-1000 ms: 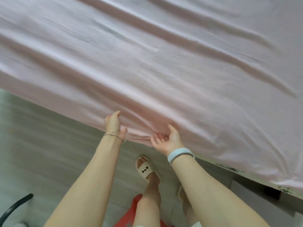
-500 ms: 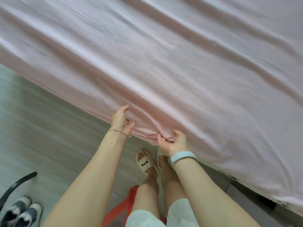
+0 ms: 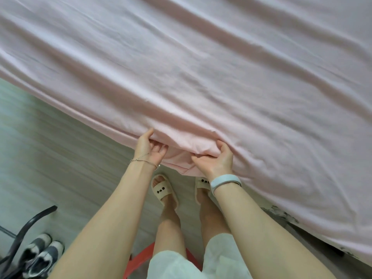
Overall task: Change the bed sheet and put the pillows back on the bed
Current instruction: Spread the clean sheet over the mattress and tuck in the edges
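Pink sheet [image 3: 201, 77]: hanging edge runs lower-right to upper-left, directly ahead of both hands; left hand [image 3: 148, 147] and right hand [image 3: 216, 160] each pinch its bunched hem, equally near.

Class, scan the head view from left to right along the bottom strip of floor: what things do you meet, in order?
Chair leg → sneakers → red stool → left slipper → right slipper
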A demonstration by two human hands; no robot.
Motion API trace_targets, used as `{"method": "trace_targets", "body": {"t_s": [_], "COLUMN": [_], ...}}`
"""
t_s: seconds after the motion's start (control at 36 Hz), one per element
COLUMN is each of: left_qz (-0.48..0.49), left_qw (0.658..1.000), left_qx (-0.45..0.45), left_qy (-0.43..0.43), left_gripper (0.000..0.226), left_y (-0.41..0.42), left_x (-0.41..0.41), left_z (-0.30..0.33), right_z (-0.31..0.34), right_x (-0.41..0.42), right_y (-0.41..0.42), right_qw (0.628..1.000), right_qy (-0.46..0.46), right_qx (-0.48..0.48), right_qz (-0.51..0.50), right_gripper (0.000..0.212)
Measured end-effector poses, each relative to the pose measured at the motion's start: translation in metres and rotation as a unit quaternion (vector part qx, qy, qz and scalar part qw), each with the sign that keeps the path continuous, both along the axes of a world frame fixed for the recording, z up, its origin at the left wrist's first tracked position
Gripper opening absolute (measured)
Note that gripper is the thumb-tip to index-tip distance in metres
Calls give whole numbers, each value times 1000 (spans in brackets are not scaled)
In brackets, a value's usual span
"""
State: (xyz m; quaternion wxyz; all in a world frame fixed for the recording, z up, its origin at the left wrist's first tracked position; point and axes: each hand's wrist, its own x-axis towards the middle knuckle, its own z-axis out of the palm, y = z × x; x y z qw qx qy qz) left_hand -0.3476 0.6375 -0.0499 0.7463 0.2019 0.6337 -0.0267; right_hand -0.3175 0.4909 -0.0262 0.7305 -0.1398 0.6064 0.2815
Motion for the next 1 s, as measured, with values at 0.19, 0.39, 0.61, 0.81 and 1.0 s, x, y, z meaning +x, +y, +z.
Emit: {"method": "trace_targets", "body": {"t_s": [0.19, 0.39, 0.61, 0.81, 1.0], "left_qz": [2, 5, -24, -68, -197], "left_qw": [999, 994, 989, 984, 970], "left_qx": [27, 33, 18, -8, 33], "left_qy": [-45, -106, -142, -166, -141], "left_gripper": [20, 19, 18, 12, 11], "left_y": [14, 36, 39, 51, 64], "left_x": [43, 90, 103, 97, 87], "left_z": [23, 60, 71, 64, 61], "right_z": [26, 34, -30, -37, -28], "right_x": [9, -20, -80, -50, 4], "right_y": [-1, -2, 13, 62, 102], "right_qw": [993, 986, 950, 939, 977], "right_qy": [-82, -160, 29, -25, -155], "right_qx": [0, -47, -275, -247, -124], "right_qz": [-88, -19, 147, 238, 76], "right_gripper": [48, 25, 61, 9, 16]}}
